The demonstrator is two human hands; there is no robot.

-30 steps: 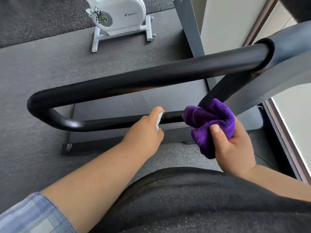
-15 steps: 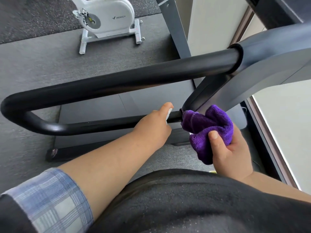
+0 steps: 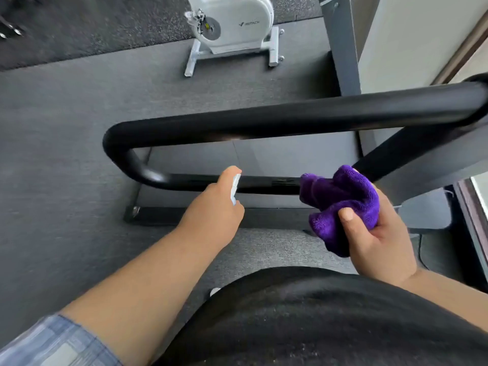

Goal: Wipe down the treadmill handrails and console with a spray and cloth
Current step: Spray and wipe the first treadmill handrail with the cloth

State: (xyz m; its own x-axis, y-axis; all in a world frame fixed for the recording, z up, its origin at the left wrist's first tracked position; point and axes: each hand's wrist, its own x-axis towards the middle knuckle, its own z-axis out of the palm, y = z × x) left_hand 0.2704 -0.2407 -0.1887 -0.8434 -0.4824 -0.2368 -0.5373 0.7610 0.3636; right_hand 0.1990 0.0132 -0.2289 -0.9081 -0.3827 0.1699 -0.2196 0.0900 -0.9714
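The left hand (image 3: 211, 207) curls around a small white spray bottle (image 3: 234, 189), its nozzle just beyond the forefinger, aimed along the lower black handrail (image 3: 266, 184). The right hand (image 3: 377, 236) grips a bunched purple cloth (image 3: 340, 199), pressed against the rail beyond its fingertips, seemingly ready to wipe.

A short sleeve (image 3: 52, 342) of blue plaid cloth, crossed by pale grey and darker blue squares, is worn on the left arm and ends above the elbow. The left forearm (image 3: 148, 273) is left bare down to the left hand (image 3: 211, 215). The right hand (image 3: 380, 236) and the right forearm (image 3: 446, 289) are bare as well, and no sleeve is seen on that side. The torso is covered by a dark, charcoal-black garment (image 3: 317, 320) of finely speckled fabric, seen as a rounded mass at the bottom of the view.
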